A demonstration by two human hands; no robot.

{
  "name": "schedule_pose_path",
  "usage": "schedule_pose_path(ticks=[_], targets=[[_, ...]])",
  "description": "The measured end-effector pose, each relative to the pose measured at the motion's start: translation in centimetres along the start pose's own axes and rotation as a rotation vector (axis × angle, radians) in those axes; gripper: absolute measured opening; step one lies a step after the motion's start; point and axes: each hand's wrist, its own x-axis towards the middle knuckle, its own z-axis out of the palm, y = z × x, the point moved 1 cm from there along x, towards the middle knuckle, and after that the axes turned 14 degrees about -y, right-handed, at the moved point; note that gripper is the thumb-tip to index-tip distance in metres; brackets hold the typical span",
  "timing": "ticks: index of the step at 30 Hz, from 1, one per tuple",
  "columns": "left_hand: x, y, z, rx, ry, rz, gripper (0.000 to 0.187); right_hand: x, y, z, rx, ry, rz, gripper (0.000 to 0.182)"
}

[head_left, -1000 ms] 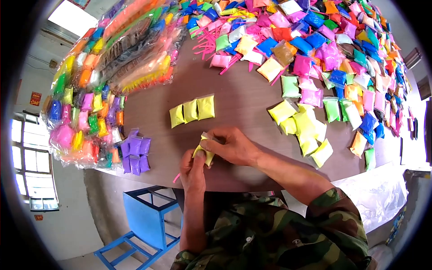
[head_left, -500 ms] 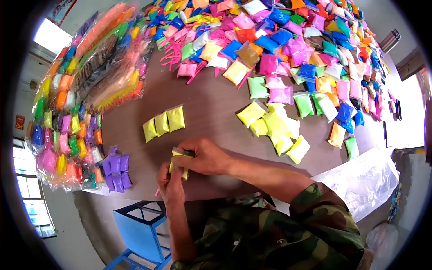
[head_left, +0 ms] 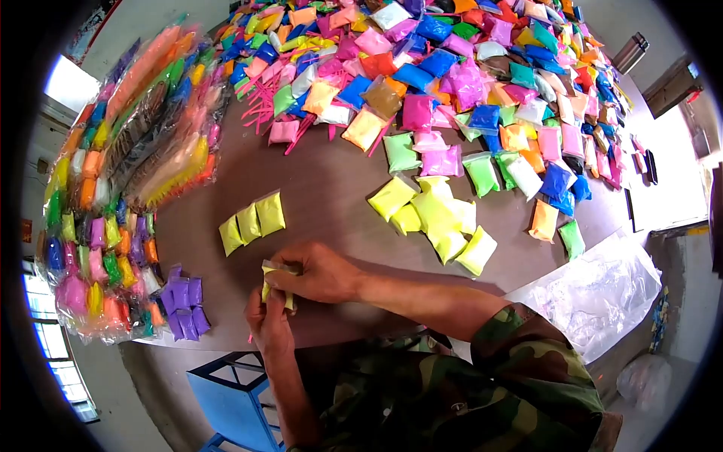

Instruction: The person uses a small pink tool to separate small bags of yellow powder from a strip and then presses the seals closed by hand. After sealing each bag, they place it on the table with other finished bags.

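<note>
The left hand (head_left: 271,328) and right hand (head_left: 322,275) pinch a small yellow pillow-shaped plastic packet (head_left: 289,300), long axis slanting far-left to near-right. It appears farther left than earlier, the view having shifted.

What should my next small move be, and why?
I'd probably lay the yellow packet beside the row of three yellow packets: your left hand and right hand both pinch it, and the row lies just beyond them.

left hand (head_left: 269,330) + right hand (head_left: 322,273) hold yellow packet (head_left: 289,302) | row of 3 yellow packets (head_left: 248,224) beyond | purple packets (head_left: 182,296) nearby
</note>
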Motion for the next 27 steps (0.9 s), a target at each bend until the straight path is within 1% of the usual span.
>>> schedule_pose_path(ticks=[4, 6, 9, 13, 15, 16, 18, 21, 22, 24, 25, 27], targets=[[-0.2, 0.1, -0.1, 0.024, -0.069, -0.010, 0.018, 0.0, 0.9, -0.3, -0.070, -0.010, 0.055, 0.020], [-0.3, 0.5, 0.7, 0.015, -0.031, 0.009, 0.018, 0.1, 1.7, 0.0, 0.159, -0.024, 0.038, 0.021], [-0.3, 0.6, 0.8, 0.002, -0.030, 0.001, 0.017, 0.2, 2.0, 0.0, 0.188, -0.001, 0.040, 0.020], [0.0, -0.3, -0.6, -0.008, -0.098, 0.000, 0.015, 0.1, 1.6, 0.0, 0.067, 0.004, -0.009, 0.021], [0.0, -0.9, -1.5, -0.002, -0.114, 0.037, 0.022, -0.1, 0.6, 0.1, -0.061, 0.036, -0.040, 0.022], [0.0, -1.2, -2.0, -0.003, -0.117, 0.038, 0.022, -0.1, 0.5, -0.1, -0.063, 0.037, -0.041, 0.022], [-0.2, -1.7, -2.6, 0.023, -0.142, 0.030, 0.020, -0.1, 0.7, -0.2, -0.057, 0.016, 0.047, 0.023], [-0.3, -1.3, -2.6, 0.068, -0.145, -0.026, 0.022, 0.1, 1.4, -0.1, -0.004, 0.031, 0.049, 0.022], [-0.4, -1.2, -2.2, 0.068, -0.144, -0.025, 0.022, 0.1, 1.6, -0.1, -0.004, 0.030, 0.049, 0.022], [-0.5, -1.1, -1.2, 0.026, 0.011, 0.004, 0.022, 0.1, 1.8, 0.0, -0.002, 0.053, -0.003, 0.021], [-0.3, -1.0, -1.4, 0.026, 0.012, 0.004, 0.022, 0.1, 1.9, -0.1, -0.002, 0.053, -0.003, 0.021], [0.1, -0.7, -1.8, 0.013, -0.163, 0.025, 0.021, 0.2, 1.9, -0.1, 0.000, -0.001, 0.042, 0.021]])
